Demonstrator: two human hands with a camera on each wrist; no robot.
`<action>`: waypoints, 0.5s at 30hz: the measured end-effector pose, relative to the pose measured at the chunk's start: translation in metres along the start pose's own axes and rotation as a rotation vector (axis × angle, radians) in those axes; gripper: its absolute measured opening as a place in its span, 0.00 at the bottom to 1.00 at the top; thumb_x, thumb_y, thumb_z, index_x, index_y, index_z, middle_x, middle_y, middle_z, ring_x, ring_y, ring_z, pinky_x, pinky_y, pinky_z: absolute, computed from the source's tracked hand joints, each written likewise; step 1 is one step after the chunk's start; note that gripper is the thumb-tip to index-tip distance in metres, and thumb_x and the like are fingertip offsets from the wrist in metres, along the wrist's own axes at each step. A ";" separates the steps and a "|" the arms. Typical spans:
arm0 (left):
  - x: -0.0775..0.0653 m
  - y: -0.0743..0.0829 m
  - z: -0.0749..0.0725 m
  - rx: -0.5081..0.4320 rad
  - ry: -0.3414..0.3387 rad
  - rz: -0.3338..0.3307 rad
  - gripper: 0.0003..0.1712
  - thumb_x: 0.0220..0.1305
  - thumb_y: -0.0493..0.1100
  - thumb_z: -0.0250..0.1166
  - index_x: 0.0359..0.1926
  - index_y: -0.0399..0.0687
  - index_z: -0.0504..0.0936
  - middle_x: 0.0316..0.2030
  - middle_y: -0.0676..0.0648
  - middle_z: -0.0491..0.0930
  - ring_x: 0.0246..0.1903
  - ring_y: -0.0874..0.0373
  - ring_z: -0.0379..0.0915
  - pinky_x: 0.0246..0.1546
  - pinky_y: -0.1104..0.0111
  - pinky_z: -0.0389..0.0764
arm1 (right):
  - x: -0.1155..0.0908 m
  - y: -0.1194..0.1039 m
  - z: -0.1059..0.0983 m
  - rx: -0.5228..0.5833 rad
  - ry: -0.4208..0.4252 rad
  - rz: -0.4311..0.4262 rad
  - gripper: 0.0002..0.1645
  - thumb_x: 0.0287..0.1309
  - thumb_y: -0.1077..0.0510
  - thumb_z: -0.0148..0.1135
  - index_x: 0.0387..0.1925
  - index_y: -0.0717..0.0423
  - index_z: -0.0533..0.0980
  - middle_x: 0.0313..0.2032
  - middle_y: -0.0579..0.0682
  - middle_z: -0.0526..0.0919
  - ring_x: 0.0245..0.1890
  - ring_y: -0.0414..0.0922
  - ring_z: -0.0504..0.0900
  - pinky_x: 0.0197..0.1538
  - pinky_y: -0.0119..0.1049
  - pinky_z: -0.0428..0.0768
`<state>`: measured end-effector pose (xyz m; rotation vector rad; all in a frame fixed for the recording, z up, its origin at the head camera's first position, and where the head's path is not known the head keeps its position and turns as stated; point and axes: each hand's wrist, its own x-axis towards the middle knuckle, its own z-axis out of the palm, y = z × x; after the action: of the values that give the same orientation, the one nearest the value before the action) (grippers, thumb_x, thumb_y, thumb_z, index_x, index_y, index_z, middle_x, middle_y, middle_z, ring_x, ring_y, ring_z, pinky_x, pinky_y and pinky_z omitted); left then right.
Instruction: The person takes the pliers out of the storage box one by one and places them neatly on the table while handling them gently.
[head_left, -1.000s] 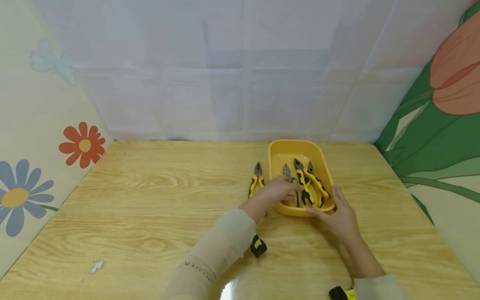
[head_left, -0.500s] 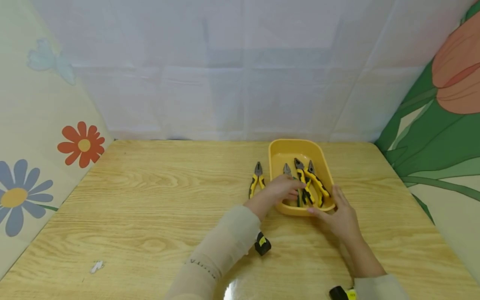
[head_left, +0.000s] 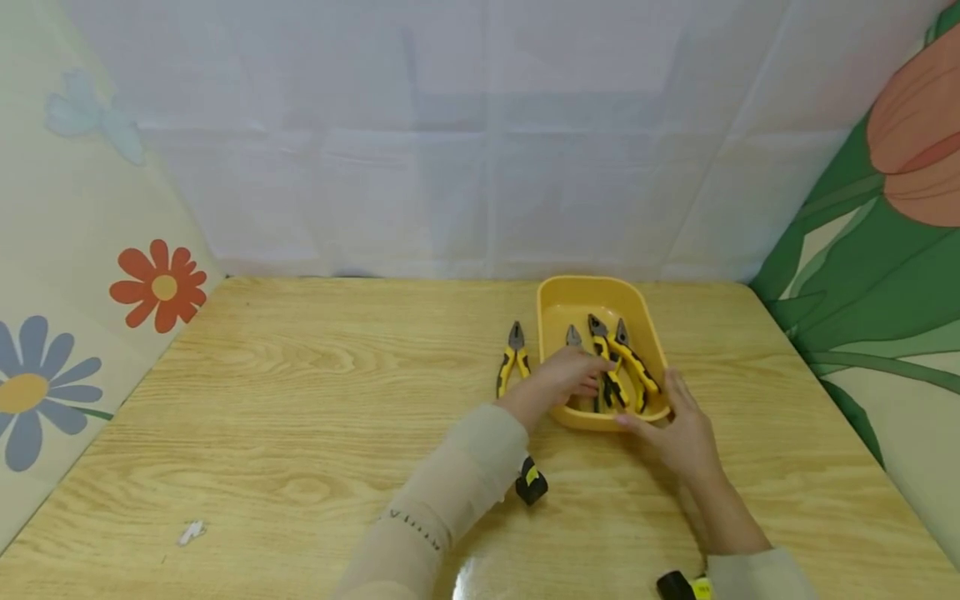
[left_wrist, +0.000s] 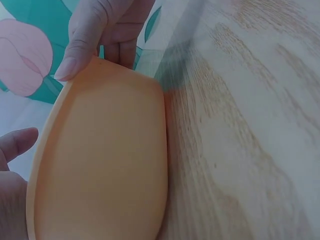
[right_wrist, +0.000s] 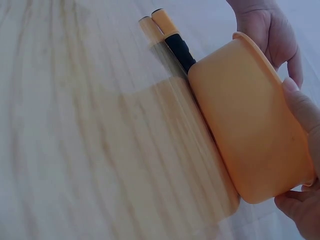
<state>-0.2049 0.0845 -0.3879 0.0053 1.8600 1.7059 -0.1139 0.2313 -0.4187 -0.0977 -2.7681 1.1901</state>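
Observation:
A yellow plastic tray (head_left: 660,358) stands toward the back of the wooden table. Several pliers with yellow-and-black handles lie in it, among them angled pliers (head_left: 633,362) at the right. My left hand (head_left: 564,375) reaches over the tray's left rim, its fingers over the handles of the leftmost pliers (head_left: 573,336); whether they grip them is hidden. With thumb and fingers my right hand (head_left: 686,433) holds the tray's near right corner, as the right wrist view shows with the thumb (right_wrist: 301,107) at the rim. Outside the tray, to its left, lie more pliers (head_left: 515,354), partly behind my left forearm.
A small white scrap (head_left: 191,532) lies on the table (head_left: 300,417) at the front left. White cloth (head_left: 375,167) hangs along the back. Painted flower panels (head_left: 862,275) stand at both sides. Small black boxes with yellow labels (head_left: 531,483) sit by my wrists.
My left hand has shifted slightly to the right over the handles in the tray, with its forearm following. The right hand, the tray and the pliers outside it stay about where they were.

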 end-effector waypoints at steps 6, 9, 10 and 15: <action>0.004 0.000 0.002 0.001 -0.005 -0.019 0.31 0.54 0.43 0.61 0.56 0.32 0.63 0.47 0.36 0.70 0.44 0.46 0.69 0.42 0.61 0.74 | 0.000 0.000 0.000 0.003 0.002 0.002 0.61 0.40 0.40 0.64 0.63 0.65 0.39 0.63 0.63 0.38 0.61 0.61 0.40 0.59 0.54 0.46; 0.006 0.000 0.003 -0.011 0.000 -0.029 0.31 0.54 0.43 0.61 0.56 0.31 0.62 0.47 0.35 0.70 0.43 0.46 0.70 0.42 0.61 0.73 | 0.000 0.000 0.000 0.002 -0.001 0.002 0.61 0.40 0.41 0.63 0.63 0.65 0.39 0.63 0.62 0.38 0.60 0.61 0.40 0.59 0.55 0.46; 0.006 0.000 0.003 -0.015 0.005 -0.034 0.32 0.54 0.43 0.61 0.56 0.31 0.62 0.46 0.35 0.70 0.43 0.46 0.70 0.42 0.61 0.73 | 0.000 0.000 0.000 0.002 0.000 0.002 0.61 0.41 0.41 0.63 0.63 0.65 0.39 0.63 0.62 0.38 0.61 0.61 0.40 0.58 0.55 0.46; 0.009 0.000 0.006 -0.021 0.041 -0.058 0.32 0.52 0.43 0.63 0.55 0.32 0.64 0.44 0.36 0.71 0.40 0.48 0.72 0.41 0.62 0.74 | 0.001 0.001 0.000 0.003 0.001 -0.004 0.61 0.41 0.41 0.63 0.63 0.65 0.39 0.63 0.63 0.38 0.61 0.61 0.40 0.58 0.55 0.46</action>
<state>-0.2101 0.0935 -0.3915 -0.0915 1.8540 1.6973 -0.1149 0.2322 -0.4197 -0.0920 -2.7641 1.1935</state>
